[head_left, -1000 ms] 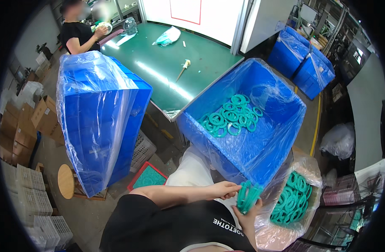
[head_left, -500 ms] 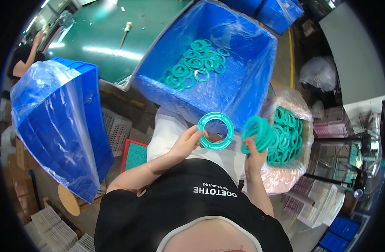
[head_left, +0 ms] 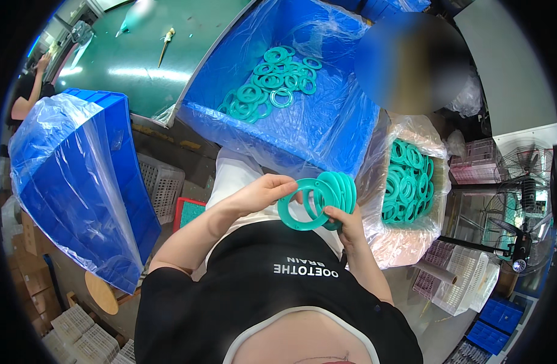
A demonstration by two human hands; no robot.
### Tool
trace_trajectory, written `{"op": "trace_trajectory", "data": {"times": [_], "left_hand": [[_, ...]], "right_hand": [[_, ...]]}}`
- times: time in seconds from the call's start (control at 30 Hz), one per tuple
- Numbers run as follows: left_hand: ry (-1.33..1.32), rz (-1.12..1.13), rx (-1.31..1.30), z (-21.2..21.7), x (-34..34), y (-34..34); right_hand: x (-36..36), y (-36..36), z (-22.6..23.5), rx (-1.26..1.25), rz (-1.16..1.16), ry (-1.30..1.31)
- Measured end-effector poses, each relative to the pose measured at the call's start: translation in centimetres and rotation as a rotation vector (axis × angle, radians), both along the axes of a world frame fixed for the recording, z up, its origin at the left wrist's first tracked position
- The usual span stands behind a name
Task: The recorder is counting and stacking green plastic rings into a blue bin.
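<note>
Over my lap, my right hand (head_left: 349, 225) is closed around a fanned stack of green plastic rings (head_left: 346, 189), its thumb across their near edge. My left hand (head_left: 271, 190) pinches the upper left rim of the front green ring (head_left: 288, 216), which overlaps the stack. Its fingertips are partly hidden by the ring. Beyond my hands, a blue bin (head_left: 345, 133) lined with clear film holds a loose heap of similar rings (head_left: 281, 97). To the right of my hand, a film-lined box (head_left: 406, 242) contains many more rings (head_left: 407, 182).
A second blue bin (head_left: 78, 188), draped in clear film, stands tilted at the left. Behind it is a green table (head_left: 139, 54) with a small brush-like tool (head_left: 166, 46). Plastic crates (head_left: 160, 185) and a fan (head_left: 521, 242) stand around. A person (head_left: 30, 91) is at the far left.
My right hand has brought its rings leftward, so they now overlap the ring at my left hand. The view has shifted slightly, and a blurred patch covers the upper right.
</note>
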State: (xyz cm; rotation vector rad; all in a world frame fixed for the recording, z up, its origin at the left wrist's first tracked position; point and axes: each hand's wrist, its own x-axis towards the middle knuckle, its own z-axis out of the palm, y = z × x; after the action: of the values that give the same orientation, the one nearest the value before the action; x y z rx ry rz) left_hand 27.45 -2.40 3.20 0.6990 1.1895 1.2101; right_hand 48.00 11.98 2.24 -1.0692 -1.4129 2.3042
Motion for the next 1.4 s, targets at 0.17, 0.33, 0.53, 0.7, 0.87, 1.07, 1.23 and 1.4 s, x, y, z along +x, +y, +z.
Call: {"op": "trace_trajectory", "data": {"times": [0.17,0.33,0.53,0.7,0.87,1.07,1.23,1.4], "left_hand": [[0.071,-0.037,0.023,-2.3,1.5,0.5],[1.137,0.196,0.288,-2.0,2.2,1.5],[0.126,0.335,0.165,-1.9,1.0,3.0],[-0.255,0.225,-0.102,-1.5,2.4,3.8],[-0.353,0.086,-0.055,-3.3,3.9,4.0],[-0.382,0.022,-0.167,-3.6,3.6,2.7],[-0.521,0.027,-0.155,-3.3,3.3,1.9],[-0.023,0.269,-0.018,-3.1,4.4,1.3]], "right_hand": [[0.5,0.0,0.0,-0.024,-0.004,0.017],[1.3,-0.2,-0.2,-0.094,-0.078,-0.023],[4.0,1.7,-0.4,-0.297,-0.497,0.178],[7.1,3.2,-1.8,-0.395,-0.763,0.292],[5.5,-1.1,-2.2,0.466,-0.071,-0.206],[1.7,-0.4,0.1,1.46,0.456,-0.004],[2.6,-1.4,-0.4,0.687,0.143,0.117],[2.3,0.6,-1.3,0.583,-0.4,0.307]]}}
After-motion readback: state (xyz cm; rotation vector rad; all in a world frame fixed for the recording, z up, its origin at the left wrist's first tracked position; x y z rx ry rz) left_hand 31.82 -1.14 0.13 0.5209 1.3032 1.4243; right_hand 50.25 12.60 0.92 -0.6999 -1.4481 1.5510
